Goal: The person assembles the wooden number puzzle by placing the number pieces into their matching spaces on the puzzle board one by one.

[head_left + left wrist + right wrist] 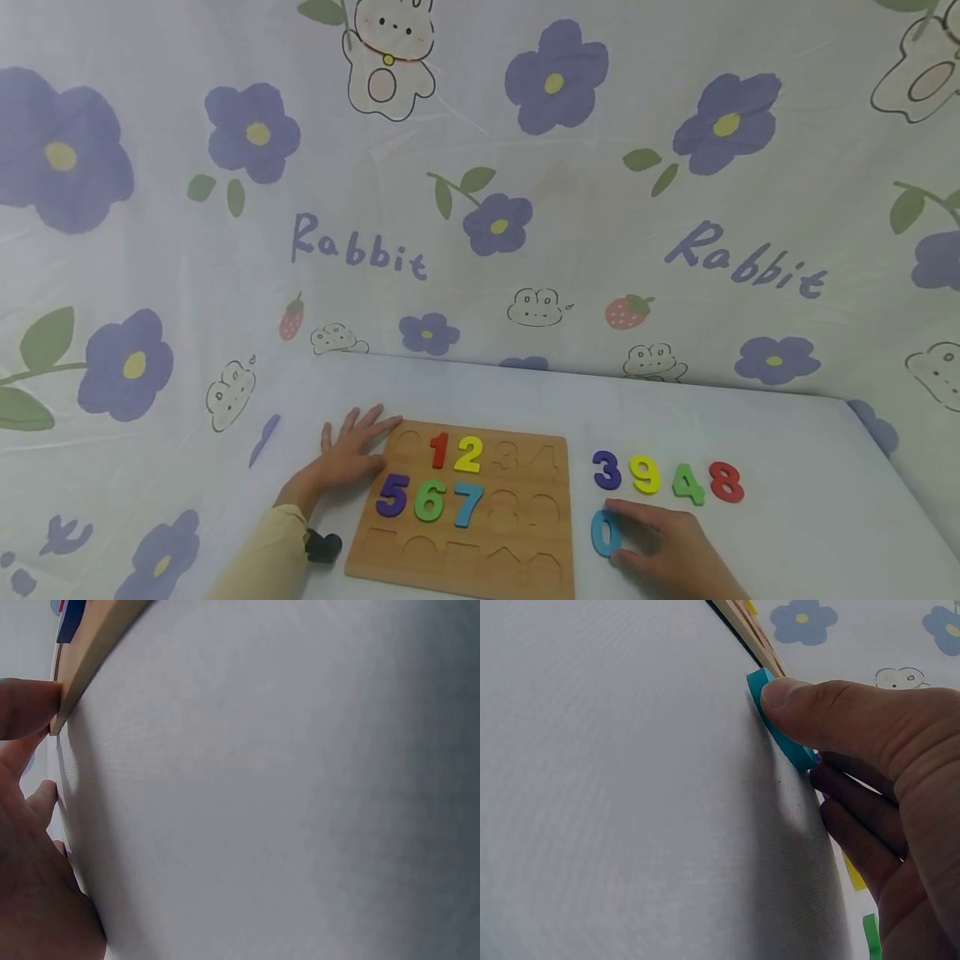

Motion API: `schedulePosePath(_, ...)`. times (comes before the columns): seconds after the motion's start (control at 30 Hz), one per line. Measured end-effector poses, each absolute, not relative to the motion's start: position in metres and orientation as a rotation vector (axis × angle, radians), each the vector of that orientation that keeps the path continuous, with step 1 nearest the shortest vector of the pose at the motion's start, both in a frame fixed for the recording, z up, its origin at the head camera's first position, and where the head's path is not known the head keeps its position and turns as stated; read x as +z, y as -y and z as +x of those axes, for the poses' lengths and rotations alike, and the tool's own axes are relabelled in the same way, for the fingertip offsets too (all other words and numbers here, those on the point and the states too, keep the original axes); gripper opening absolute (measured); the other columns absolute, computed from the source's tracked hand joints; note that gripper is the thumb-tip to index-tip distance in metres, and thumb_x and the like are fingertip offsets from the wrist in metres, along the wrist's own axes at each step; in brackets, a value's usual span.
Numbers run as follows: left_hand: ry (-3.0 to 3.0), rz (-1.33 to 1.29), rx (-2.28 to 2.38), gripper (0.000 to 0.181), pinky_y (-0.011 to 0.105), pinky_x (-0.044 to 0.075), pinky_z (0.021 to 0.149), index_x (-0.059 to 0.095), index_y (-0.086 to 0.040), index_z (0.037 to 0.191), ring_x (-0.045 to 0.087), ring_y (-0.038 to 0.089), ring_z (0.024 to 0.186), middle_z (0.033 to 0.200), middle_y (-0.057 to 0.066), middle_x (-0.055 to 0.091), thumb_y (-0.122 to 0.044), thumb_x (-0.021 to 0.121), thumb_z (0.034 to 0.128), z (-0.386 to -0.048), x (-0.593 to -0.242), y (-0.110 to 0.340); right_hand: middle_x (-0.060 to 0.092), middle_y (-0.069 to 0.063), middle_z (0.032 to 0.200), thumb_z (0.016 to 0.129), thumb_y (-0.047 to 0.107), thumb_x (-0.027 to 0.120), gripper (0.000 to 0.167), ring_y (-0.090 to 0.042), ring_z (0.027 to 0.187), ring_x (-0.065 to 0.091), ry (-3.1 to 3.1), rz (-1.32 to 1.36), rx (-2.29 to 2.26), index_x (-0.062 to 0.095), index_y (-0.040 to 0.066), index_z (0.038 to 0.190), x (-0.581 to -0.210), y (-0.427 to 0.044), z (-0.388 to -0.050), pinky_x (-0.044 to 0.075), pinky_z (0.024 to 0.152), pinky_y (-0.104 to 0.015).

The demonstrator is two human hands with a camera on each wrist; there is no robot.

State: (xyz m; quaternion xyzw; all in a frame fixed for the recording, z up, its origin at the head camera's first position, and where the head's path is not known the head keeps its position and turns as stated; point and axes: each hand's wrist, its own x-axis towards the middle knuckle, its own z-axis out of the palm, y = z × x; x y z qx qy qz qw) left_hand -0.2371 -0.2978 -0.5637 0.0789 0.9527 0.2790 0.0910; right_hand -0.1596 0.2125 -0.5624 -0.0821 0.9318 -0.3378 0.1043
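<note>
A wooden number puzzle board (pixel 525 537) lies on the white table. At its upper left side, my left hand (pixel 348 454) has its fingers spread, with the index finger at the corner and the thumb against the edge. To the right of the board, my right hand (pixel 678 542) pinches a blue number 0 (pixel 597 535) between thumb and fingers. In the right wrist view the thumb rests on the 0's face (pixel 784 739), which is tilted close to the table. Set in the board are a red 1 (pixel 436 452), yellow 2 (pixel 468 464), purple 5 (pixel 390 506), green 6 (pixel 422 500) and blue 7 (pixel 468 502).
A row of loose numbers lies right of the board: purple 3 (pixel 615 472), yellow 9 (pixel 652 477), green 4 (pixel 692 492) and red 8 (pixel 726 492). A flowered rabbit cloth (pixel 480 167) hangs behind the table. A black device (pixel 324 547) is at the left wrist.
</note>
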Motion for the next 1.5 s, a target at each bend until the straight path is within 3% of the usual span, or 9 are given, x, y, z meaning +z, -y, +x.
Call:
schedulePosePath(0.5, -2.841, 0.254, 0.850, 0.073, 0.085, -0.015, 0.123, 0.050, -0.024, 0.166, -0.001, 0.058, 0.167, 0.182, 0.020, 0.023, -0.020, 0.067, 0.0947, -0.233, -0.563, 0.299, 0.079, 0.006, 0.135, 0.081, 0.023, 0.097, 0.057, -0.031, 0.138, 0.067, -2.792, -0.206, -0.994, 0.078, 0.031, 0.134, -0.564, -0.209, -0.157, 0.055, 0.114, -0.059)
schedulePosePath(0.67, -2.848, 0.261, 0.885, 0.074, 0.084, -0.015, 0.123, 0.051, -0.023, 0.165, -0.001, 0.059, 0.166, 0.181, 0.022, 0.023, -0.020, 0.066, 0.0929, -0.234, -0.565, 0.299, 0.080, 0.010, 0.131, 0.081, 0.024, 0.097, 0.056, -0.026, 0.134, 0.071, -2.829, -0.197, -1.018, 0.079, 0.033, 0.133, -0.562, -0.210, -0.155, 0.059, 0.110, -0.051)
schedulePosePath(0.9, -2.833, 0.223, 0.867, 0.072, 0.083, -0.019, 0.123, 0.052, -0.024, 0.164, -0.004, 0.056, 0.168, 0.182, 0.020, 0.022, -0.017, 0.066, 0.0940, -0.235, -0.565, 0.300, 0.081, 0.004, 0.132, 0.085, 0.025, 0.096, 0.054, -0.030, 0.130, 0.074, -2.859, -0.282, -1.071, 0.079, 0.027, 0.136, -0.542, -0.209, -0.155, 0.062, 0.106, -0.054)
schedulePosePath(1.03, -2.833, 0.217, 0.844, 0.072, 0.084, -0.018, 0.123, 0.052, -0.025, 0.165, -0.004, 0.056, 0.168, 0.182, 0.019, 0.023, -0.017, 0.067, 0.0947, -0.234, -0.562, 0.300, 0.081, 0.005, 0.132, 0.087, 0.030, 0.094, 0.052, -0.030, 0.131, 0.073, -2.879, -0.325, -1.083, 0.079, 0.028, 0.136, -0.530, -0.201, -0.156, 0.060, 0.107, -0.059)
schedulePosePath(1.27, -2.835, 0.225, 0.863, 0.072, 0.084, -0.018, 0.123, 0.052, -0.024, 0.165, -0.003, 0.056, 0.168, 0.182, 0.019, 0.023, -0.018, 0.067, 0.0943, -0.235, -0.565, 0.302, 0.081, 0.009, 0.131, 0.089, 0.035, 0.092, 0.050, -0.023, 0.127, 0.076, -2.938, -0.481, -1.097, 0.079, 0.025, 0.137, -0.516, -0.177, -0.165, 0.063, 0.105, -0.050)
schedulePosePath(1.5, -2.856, 0.278, 0.919, 0.073, 0.084, -0.019, 0.122, 0.053, -0.028, 0.164, -0.002, 0.057, 0.167, 0.181, 0.020, 0.024, -0.021, 0.066, 0.0922, -0.242, -0.581, 0.307, 0.080, 0.009, 0.132, 0.090, 0.030, 0.092, 0.048, -0.024, 0.124, 0.076, -2.867, -0.492, -1.241, 0.078, 0.030, 0.136, -0.506, -0.153, -0.172, 0.065, 0.100, -0.051)
